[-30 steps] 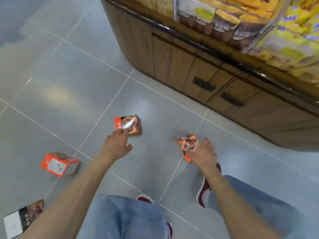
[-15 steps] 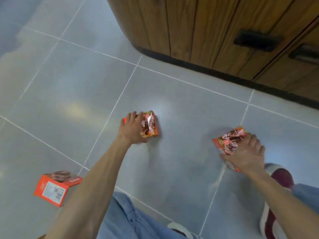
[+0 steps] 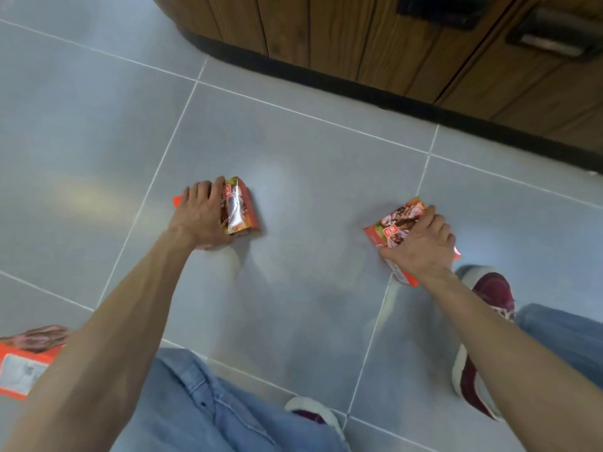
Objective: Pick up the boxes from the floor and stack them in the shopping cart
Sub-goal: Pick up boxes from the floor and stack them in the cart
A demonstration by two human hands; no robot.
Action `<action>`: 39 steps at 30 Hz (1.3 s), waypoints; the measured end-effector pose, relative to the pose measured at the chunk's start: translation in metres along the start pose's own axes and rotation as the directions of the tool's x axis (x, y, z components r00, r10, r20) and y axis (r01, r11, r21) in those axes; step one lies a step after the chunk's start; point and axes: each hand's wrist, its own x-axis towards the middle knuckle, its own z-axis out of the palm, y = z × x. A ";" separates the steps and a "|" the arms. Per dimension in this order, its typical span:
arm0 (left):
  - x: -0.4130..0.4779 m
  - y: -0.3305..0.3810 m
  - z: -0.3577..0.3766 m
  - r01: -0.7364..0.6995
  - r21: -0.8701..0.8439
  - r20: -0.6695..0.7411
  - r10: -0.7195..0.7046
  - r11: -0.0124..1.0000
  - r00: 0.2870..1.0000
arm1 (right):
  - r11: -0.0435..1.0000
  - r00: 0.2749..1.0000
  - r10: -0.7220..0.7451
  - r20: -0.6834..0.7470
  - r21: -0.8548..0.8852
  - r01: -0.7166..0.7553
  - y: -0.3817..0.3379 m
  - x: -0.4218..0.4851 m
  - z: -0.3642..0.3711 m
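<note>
I hold left hand [image 3: 202, 216] clamped on left box [image 3: 240, 207], right hand [image 3: 421, 247] on right box [image 3: 390, 230]; third box [image 3: 26, 363] on floor [image 3: 293, 151]; cart unseen.

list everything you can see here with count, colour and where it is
boxes: three, orange-red with food photos; one centre left, one centre right, one cut off at the lower left edge
floor: one, grey tiles with pale grout lines, throughout
cabinet: one, brown wood with black plinth, along the top
handles: two, dark, top right on the cabinet
shoes: two, maroon and white, bottom middle and right
jeans: one pair, blue, bottom
left grip: one, bare hand, fingers curled over the centre-left box
right grip: one, bare hand, fingers curled round the centre-right box
</note>
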 end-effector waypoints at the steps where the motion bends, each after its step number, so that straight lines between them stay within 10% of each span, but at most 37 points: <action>1: 0.000 0.003 0.001 0.009 -0.007 0.005 -0.009 1.000 1.000 | 1.000 1.000 0.002 0.002 -0.006 -0.002 0.002 -0.001 -0.001; 17: -0.054 0.074 -0.076 0.238 -0.394 0.122 -0.206 0.888 0.971 | 0.994 0.996 -0.087 0.020 0.074 0.085 -0.017 -0.034 -0.099; 24: -0.143 0.099 -0.167 0.394 -0.784 0.192 -0.415 0.480 0.889 | 0.967 0.970 -0.221 0.101 0.148 0.205 -0.017 -0.084 -0.218; 39: -0.331 0.117 -0.484 0.293 -0.955 0.230 -0.510 0.045 0.829 | 0.793 0.909 -0.393 0.141 0.553 0.258 -0.027 -0.231 -0.525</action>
